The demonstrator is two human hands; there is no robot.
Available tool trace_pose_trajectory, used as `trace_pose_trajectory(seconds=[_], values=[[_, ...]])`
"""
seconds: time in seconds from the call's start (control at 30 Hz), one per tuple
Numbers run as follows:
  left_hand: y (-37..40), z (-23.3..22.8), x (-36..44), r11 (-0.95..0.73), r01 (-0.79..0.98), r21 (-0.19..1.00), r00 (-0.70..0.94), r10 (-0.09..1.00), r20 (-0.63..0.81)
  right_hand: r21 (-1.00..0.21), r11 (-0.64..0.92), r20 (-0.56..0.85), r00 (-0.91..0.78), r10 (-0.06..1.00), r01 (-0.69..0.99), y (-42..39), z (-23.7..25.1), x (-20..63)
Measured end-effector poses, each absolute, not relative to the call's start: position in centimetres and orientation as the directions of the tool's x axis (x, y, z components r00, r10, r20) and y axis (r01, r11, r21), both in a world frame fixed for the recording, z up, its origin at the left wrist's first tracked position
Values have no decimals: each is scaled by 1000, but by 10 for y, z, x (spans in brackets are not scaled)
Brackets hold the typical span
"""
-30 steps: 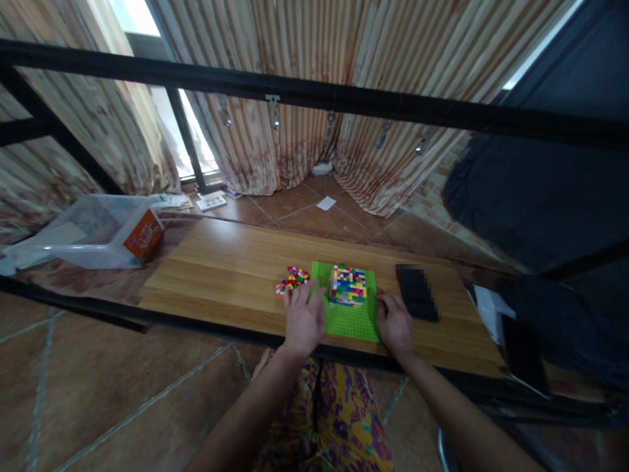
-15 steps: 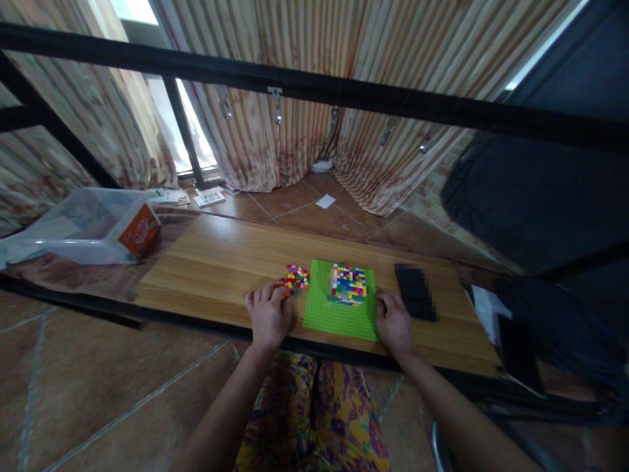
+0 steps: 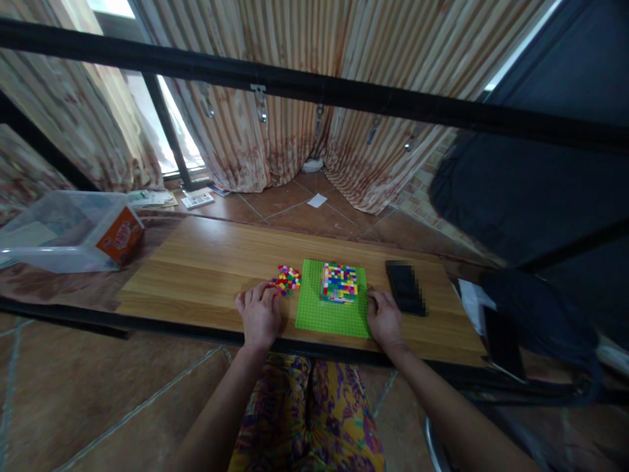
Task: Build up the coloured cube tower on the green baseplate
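My left hand (image 3: pixel 260 316) rests on the table with its fingers curled, fingertips at the near-left side of a pile of small loose toy bricks (image 3: pixel 289 278) in many colours. Whether a brick is between them is hidden. A green studded baseplate (image 3: pixel 314 316) lies flat to the right of the pile. On it stands a low block built of multicoloured bricks (image 3: pixel 340 283). At the baseplate's right edge is my right hand (image 3: pixel 384 319), thumb and fingers closed together. What it pinches, if anything, cannot be made out.
The wooden tabletop (image 3: pixel 196 269) has a dark front edge. A black, partly pixelated phone-like object (image 3: pixel 405 288) lies right of my right hand. Far left stands a clear plastic bin (image 3: pixel 73 252) with an orange label. A black bar (image 3: pixel 295 82) crosses above, before striped curtains (image 3: pixel 295 39).
The whole view has shifted, so everything sits slightly further left. Both hands keep nearly the same places beside the pile and the baseplate. The brick block looks unchanged.
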State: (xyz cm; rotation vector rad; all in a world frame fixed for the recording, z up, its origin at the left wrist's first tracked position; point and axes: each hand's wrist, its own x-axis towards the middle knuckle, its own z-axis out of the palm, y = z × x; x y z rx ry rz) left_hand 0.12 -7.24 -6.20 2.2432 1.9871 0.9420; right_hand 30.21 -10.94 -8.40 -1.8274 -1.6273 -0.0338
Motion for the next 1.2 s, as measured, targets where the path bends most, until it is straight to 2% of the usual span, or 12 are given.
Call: trace_pose_trajectory(seconds=[0.23, 0.63, 0.93, 1.2], values=[[-74, -57, 3, -229, 864, 448, -1, 890, 456, -467, 3, 436, 227, 871, 884, -110, -80, 299], [-89, -32, 50, -446, 612, 653, 188, 884, 427, -463, 13, 447, 221, 867, 886, -109, -80, 299], [-83, -26, 85, -499, 577, 647, 267, 863, 428, -463, 7, 449, 227, 864, 887, -109, -82, 299], [-69, -14, 106, -590, 602, 538, 381, 804, 456, -481, 14, 436, 225, 871, 876, -108, -82, 300]])
